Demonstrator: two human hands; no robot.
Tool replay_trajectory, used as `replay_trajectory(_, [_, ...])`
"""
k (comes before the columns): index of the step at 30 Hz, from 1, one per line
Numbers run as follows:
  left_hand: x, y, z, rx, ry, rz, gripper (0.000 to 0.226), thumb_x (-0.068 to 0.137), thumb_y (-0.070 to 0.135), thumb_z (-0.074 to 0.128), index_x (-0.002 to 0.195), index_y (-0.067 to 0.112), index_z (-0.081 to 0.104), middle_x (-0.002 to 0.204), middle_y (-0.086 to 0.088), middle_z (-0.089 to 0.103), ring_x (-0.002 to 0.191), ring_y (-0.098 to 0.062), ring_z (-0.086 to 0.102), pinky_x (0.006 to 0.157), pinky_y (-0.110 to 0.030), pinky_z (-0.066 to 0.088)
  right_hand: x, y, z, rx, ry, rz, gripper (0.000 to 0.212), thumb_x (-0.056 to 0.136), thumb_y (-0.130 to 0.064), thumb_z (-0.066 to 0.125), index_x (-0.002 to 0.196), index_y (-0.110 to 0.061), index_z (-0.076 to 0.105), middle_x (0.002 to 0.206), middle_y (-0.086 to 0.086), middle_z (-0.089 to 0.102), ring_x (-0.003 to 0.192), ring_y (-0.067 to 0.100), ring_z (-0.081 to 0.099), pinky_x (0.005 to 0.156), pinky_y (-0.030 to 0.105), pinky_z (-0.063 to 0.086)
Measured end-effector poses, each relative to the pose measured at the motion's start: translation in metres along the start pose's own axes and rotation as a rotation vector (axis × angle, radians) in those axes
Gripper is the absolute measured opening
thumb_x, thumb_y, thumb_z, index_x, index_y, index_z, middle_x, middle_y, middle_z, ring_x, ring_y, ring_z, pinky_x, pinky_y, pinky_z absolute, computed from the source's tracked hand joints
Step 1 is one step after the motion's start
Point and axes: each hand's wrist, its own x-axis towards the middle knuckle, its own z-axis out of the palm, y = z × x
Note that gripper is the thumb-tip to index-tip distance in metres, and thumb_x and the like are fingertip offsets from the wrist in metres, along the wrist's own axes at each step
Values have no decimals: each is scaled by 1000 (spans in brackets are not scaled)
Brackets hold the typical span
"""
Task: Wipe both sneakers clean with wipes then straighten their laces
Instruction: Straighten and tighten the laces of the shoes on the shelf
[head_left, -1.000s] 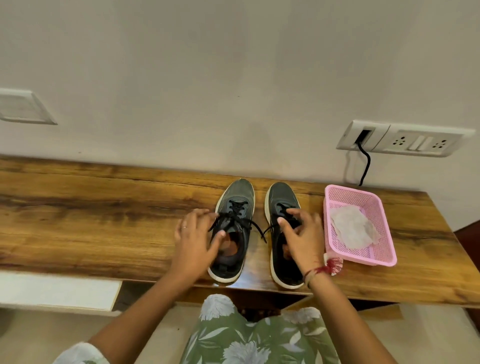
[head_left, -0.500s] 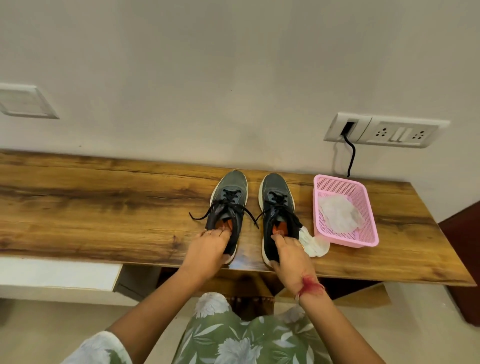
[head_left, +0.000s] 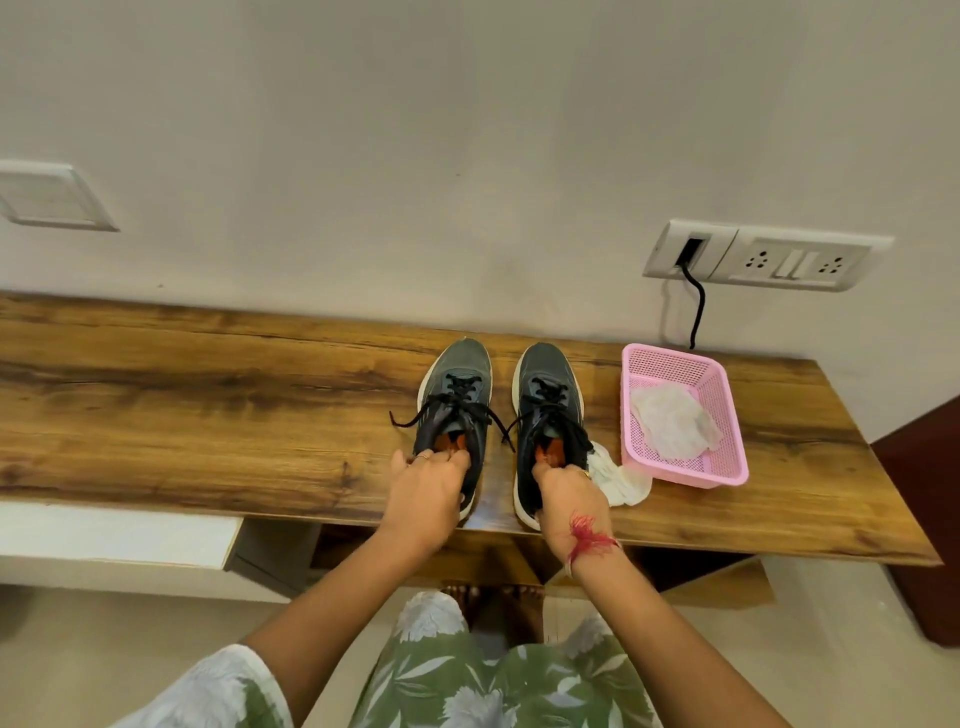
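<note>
Two dark grey sneakers with white soles stand side by side on the wooden shelf (head_left: 208, 395), toes to the wall. My left hand (head_left: 428, 491) grips the heel collar of the left sneaker (head_left: 457, 395), fingers hooked into its opening. My right hand (head_left: 569, 493) grips the heel collar of the right sneaker (head_left: 545, 395) the same way. Black laces (head_left: 415, 415) trail loose over both tongues and onto the wood. A crumpled white wipe (head_left: 621, 480) lies beside the right sneaker. Another used wipe (head_left: 675, 423) lies in the pink basket (head_left: 732, 457).
The pink basket stands at the shelf's right end, close to the right sneaker. A black cable (head_left: 696, 312) hangs from a wall socket (head_left: 763, 257) down behind the basket. The shelf's front edge runs just under the sneakers' heels. A blank wall plate (head_left: 52, 195) sits at left.
My hands slid back from the laces to the sneakers' heels and took hold of the collars. The wipe beside the right sneaker came into view. The camera drew back slightly.
</note>
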Motion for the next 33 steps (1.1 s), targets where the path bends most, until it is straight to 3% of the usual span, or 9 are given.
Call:
replay_trajectory(5, [-8, 18, 1, -100, 50, -75, 35, 88, 20, 56, 121, 26, 45, 116, 6, 60, 117, -17, 52, 109, -40, 21, -10, -8, 1, 38, 53, -13, 36, 85, 0, 52, 118, -16, 52, 106, 6, 60, 108, 21, 51, 83, 31, 50])
replay_trajectory(15, [-64, 26, -58, -118, 159, -90, 33, 86, 22, 58, 117, 29, 47, 109, 8, 63, 110, -16, 55, 103, -36, 25, -71, -20, -44, 62, 131, -99, 37, 84, -8, 57, 117, -24, 54, 104, 5, 62, 102, 23, 57, 78, 32, 49])
replay_trajectory(22, [-137, 48, -93, -116, 128, -92, 34, 86, 26, 61, 116, 27, 46, 107, 5, 62, 112, -19, 55, 107, -39, 27, -147, -36, -76, 59, 223, -214, 32, 86, -10, 54, 114, -26, 57, 101, 3, 65, 100, 24, 61, 77, 33, 50])
replay_trajectory(26, [-177, 53, -98, -163, 140, -106, 31, 85, 19, 61, 114, 22, 48, 105, 2, 60, 106, -21, 55, 94, -33, 40, -183, -40, -76, 33, 220, -244, 33, 84, -9, 56, 112, -25, 57, 100, 4, 65, 99, 26, 60, 75, 33, 49])
replay_trajectory(30, [-215, 59, -97, -204, 153, -121, 29, 87, 17, 59, 114, 22, 49, 107, 1, 59, 105, -20, 56, 95, -35, 41, -220, -46, -70, 19, 194, -279, 33, 85, -10, 54, 114, -26, 57, 102, 4, 64, 101, 26, 59, 77, 35, 50])
replay_trajectory(33, [-238, 59, -91, -223, 157, -142, 28, 90, 22, 57, 117, 24, 49, 109, 3, 58, 104, -21, 56, 85, -31, 43, -239, -46, -62, 28, 162, -292, 35, 84, -8, 54, 114, -26, 58, 102, 2, 64, 103, 25, 57, 77, 34, 49])
